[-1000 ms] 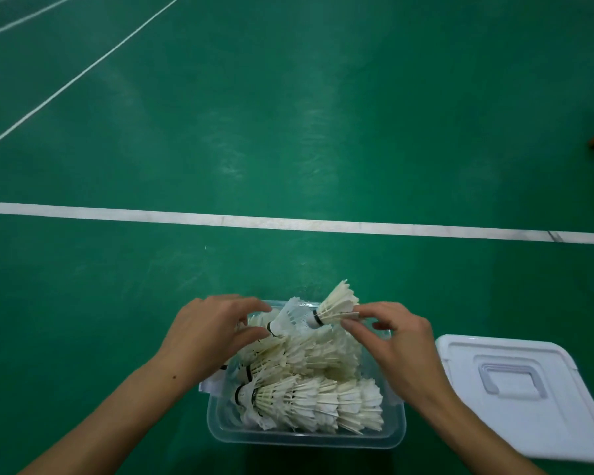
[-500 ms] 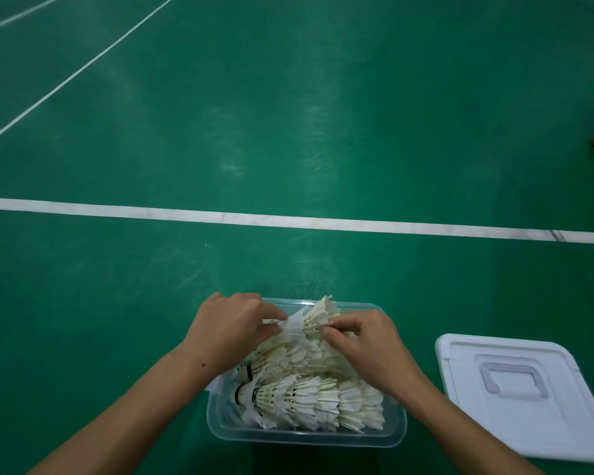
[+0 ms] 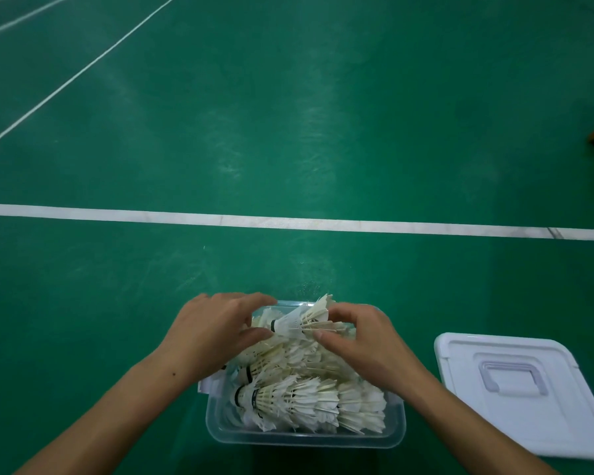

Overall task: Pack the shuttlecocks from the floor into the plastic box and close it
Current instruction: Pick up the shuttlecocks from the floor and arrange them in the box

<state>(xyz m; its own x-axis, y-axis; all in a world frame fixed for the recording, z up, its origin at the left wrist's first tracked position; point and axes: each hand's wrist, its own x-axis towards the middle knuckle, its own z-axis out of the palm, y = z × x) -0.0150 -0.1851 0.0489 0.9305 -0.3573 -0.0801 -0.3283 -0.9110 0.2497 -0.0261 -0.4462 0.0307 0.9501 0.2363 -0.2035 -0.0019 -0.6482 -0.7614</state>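
Green court floor holds our white lid beside the clear plastic box heaped with white feathered shuttlecocks, where our left hand and right hand pinch the top shuttlecock.

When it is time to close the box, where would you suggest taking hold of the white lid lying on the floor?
I would probably grip the white lid by its recessed handle, coming from above with the right hand, which is nearer. The lid lies flat and handle-up on the green floor, right of the plastic box, so its thin edges give little purchase.
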